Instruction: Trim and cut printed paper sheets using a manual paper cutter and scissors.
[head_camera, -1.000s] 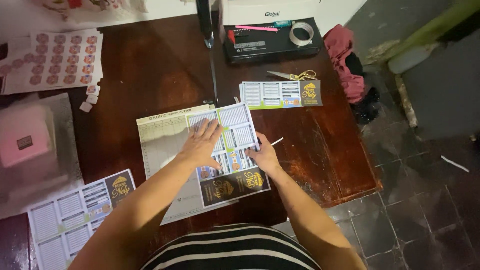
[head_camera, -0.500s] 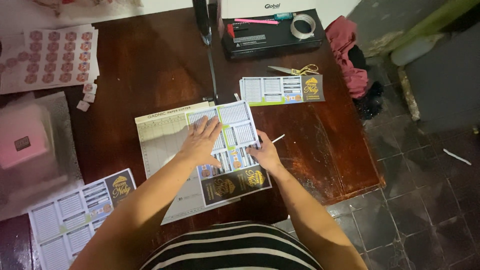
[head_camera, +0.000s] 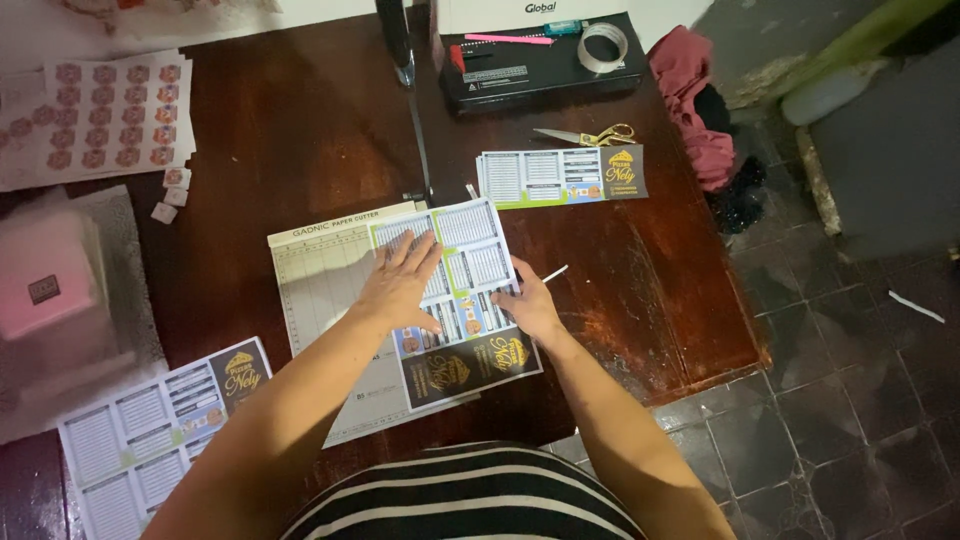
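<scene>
While the person's own arms and striped top cover the near end of the paper cutter (head_camera: 330, 290), its pale gridded board shows only in part, and the fine print on the printed sheet (head_camera: 465, 300) is too small to read. That sheet lies on the cutter board under both hands, its long axis running away from the person with a slight tilt, the dark strip with round emblems at the near end and the pale tables at the far end. The left hand (head_camera: 400, 285) lies flat on it, fingers spread and straight, pressing rather than gripping. The right hand (head_camera: 528, 308) rests at the sheet's right edge with its fingers curled onto the paper; whether they pinch the edge cannot be made out. Just beyond the fingertips the cutter's raised blade arm (head_camera: 415, 120) stands, its top cut off by the picture edge. Well beyond the right hand lie a cut strip (head_camera: 560, 177) and scissors (head_camera: 590, 135). Against the earlier frames, hands and sheet sit as before.
</scene>
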